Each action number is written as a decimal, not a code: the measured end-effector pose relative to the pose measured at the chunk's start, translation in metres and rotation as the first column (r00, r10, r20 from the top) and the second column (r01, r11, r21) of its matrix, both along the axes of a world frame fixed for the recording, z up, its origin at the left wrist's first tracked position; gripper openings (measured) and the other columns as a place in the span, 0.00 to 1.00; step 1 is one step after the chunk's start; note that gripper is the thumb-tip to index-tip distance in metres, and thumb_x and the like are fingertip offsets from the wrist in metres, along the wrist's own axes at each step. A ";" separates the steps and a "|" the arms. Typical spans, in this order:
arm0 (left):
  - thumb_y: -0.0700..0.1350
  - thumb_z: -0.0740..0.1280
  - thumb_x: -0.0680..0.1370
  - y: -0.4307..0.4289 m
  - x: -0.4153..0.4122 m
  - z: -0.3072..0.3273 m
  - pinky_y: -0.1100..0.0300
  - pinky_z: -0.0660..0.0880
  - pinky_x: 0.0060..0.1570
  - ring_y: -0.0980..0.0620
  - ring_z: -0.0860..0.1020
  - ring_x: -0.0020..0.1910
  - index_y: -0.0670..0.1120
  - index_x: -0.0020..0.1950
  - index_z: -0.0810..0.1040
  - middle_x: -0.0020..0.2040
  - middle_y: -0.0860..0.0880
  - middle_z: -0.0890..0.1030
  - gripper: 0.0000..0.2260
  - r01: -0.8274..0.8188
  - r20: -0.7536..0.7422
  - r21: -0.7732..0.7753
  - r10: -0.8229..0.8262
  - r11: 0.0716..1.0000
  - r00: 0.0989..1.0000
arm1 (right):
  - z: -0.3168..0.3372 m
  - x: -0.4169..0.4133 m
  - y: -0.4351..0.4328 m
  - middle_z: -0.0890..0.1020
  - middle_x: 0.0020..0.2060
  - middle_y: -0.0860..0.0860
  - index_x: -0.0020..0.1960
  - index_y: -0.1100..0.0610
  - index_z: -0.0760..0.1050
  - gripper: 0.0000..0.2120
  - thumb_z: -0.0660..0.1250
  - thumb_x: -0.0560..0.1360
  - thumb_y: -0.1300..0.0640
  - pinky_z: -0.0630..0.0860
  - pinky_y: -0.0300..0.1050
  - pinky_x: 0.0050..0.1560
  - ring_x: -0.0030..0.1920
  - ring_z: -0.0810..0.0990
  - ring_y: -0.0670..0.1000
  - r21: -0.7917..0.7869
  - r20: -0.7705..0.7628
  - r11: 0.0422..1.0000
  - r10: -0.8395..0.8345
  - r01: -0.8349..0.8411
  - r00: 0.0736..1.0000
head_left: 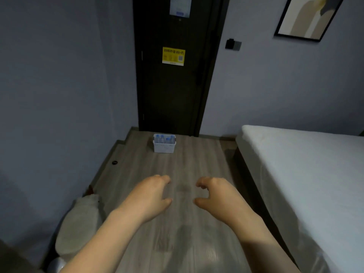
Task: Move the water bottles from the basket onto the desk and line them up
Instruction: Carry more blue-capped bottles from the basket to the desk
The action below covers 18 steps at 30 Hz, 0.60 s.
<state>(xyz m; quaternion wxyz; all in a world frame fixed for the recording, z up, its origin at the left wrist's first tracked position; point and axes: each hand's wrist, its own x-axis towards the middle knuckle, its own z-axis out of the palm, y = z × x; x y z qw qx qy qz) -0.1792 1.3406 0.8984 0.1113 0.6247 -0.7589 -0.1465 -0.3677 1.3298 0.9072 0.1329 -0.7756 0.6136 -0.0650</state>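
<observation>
The wood floor (177, 166) fills most of the view. A white bed (305, 164) sits on the right. A dark door (173, 95) stands at the far end, with a yellow sticker (173, 56) on it. A soft white thing (78, 223) lies by the left wall. I cannot tell what it is.

Both arms reach out in front, low over the floor. The left hand (149, 196) holds nothing. Its fingers bend a little and its thumb sticks out to the side. The right hand (214, 194) is the same: bent fingers, loose, nothing in it. The two hands are near each other but do not touch.

The white basket (164, 147) stands on the floor, just in front of the door. It is well apart from the hands. The bottles (164, 139) stand up inside it, and their blue caps poke over the rim. They are too small to count for sure. No desk shows here.

I think the job has not begun, since the bottles are all in the basket. The step now looks like getting to the basket. It is best to walk up close first, then bend down. Grab the basket by both short sides and lift it flat, so no bottle tips out. Or pick one bottle by its middle, not by its cap.
</observation>
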 end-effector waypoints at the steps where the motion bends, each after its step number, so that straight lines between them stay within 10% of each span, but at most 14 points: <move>1: 0.52 0.66 0.75 -0.016 0.001 -0.001 0.60 0.69 0.58 0.50 0.74 0.61 0.49 0.66 0.71 0.61 0.49 0.75 0.20 -0.005 0.001 0.002 0.005 1.000 1.000 | -0.004 0.001 -0.018 0.79 0.60 0.48 0.66 0.50 0.72 0.24 0.69 0.72 0.48 0.75 0.44 0.60 0.60 0.77 0.47 -0.002 -0.002 1.000 0.007 -0.007 1.000; 18: 0.52 0.65 0.76 -0.287 -0.009 -0.009 0.60 0.69 0.61 0.52 0.73 0.63 0.50 0.68 0.69 0.64 0.50 0.74 0.21 -0.126 -0.018 0.073 0.128 0.989 0.992 | -0.037 -0.019 -0.321 0.77 0.59 0.44 0.64 0.44 0.71 0.23 0.70 0.71 0.44 0.73 0.38 0.53 0.56 0.77 0.45 0.085 0.058 0.996 0.030 -0.035 0.998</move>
